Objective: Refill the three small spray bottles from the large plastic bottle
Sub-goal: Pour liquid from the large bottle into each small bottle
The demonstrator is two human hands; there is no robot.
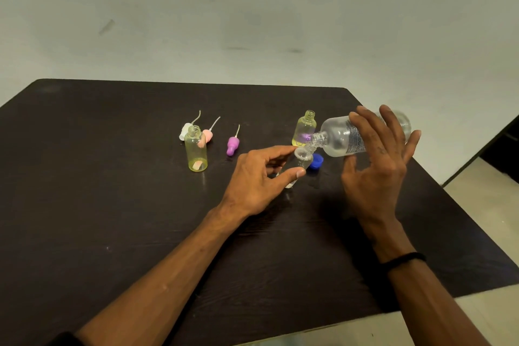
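My right hand (376,160) holds the large clear plastic bottle (341,136) tipped on its side, its open neck just over the mouth of a small clear spray bottle (302,156). My left hand (258,180) grips that small bottle between thumb and fingers, tilted toward the big one. Two more small yellowish bottles stand uncapped: one (304,128) just behind the pouring neck, the other (196,149) to the left. Three spray tops with dip tubes lie on the table: white (185,130), pink (208,135) and purple (232,144).
The large bottle's blue cap (316,161) lies on the dark table (112,205) just right of the held small bottle. The table's right edge drops to a light floor (483,199). A pale wall stands behind the table.
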